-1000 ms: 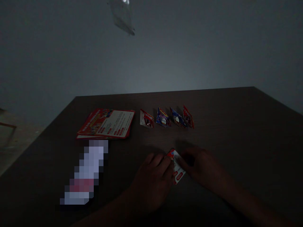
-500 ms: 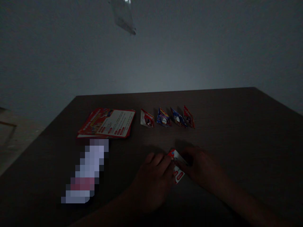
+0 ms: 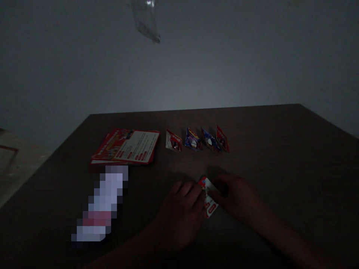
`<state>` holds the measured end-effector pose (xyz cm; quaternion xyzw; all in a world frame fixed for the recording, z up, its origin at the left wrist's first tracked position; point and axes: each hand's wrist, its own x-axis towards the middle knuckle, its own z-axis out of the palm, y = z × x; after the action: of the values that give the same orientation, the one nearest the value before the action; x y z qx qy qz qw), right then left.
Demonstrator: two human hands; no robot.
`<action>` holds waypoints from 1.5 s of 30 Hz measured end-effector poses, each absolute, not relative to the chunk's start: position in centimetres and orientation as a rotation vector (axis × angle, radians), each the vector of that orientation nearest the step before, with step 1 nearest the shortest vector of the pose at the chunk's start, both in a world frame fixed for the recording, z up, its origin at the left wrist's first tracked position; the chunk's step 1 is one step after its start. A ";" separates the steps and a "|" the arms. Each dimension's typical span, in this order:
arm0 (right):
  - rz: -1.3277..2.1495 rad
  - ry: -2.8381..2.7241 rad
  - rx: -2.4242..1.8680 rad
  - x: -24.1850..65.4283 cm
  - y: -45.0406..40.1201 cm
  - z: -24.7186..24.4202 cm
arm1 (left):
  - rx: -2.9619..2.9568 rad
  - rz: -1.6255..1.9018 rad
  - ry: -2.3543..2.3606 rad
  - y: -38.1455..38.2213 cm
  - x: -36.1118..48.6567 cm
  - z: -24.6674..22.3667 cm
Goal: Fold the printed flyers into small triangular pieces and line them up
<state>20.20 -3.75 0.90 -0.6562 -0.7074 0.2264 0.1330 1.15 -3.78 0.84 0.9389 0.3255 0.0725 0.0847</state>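
Between my two hands, low over the dark table, is a small folded piece of red and white printed paper. My left hand lies over its left side, fingers bent and closed on it. From the right, my right hand pinches the paper's upper right edge with thumb and forefinger. Much of the paper is hidden under my fingers. Beyond the hands, several folded paper pieces stand in a row, among them a red and white one and a blue one.
A stack of red and white printed sheets lies at the left of the brown table. Nearer me is a long pixelated object, its kind blurred out. A clear plastic piece hangs on the wall behind.
Both hands stay nearly in place on the folded paper. The whole view has shifted very slightly; the row and the stack are unchanged.
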 end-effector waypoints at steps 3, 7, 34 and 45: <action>0.688 -2.036 -1.878 20.3 -3.7 1.1 | 2.801 0.212 0.976 -3.7 1.2 1.0; 0.732 -2.030 -1.867 20.4 -3.7 1.2 | 2.797 0.221 0.972 -3.6 1.2 1.1; 0.863 -1.964 -1.810 21.2 -3.8 1.5 | 2.796 0.242 0.959 -3.7 1.1 1.3; 0.833 -1.979 -1.796 21.8 -3.9 0.7 | 2.813 0.264 0.977 -3.7 1.1 1.2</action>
<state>21.76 -3.85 0.65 -0.6323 -0.6965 0.2933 0.1703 1.15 -3.69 1.23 0.9382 0.3260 0.0881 0.0761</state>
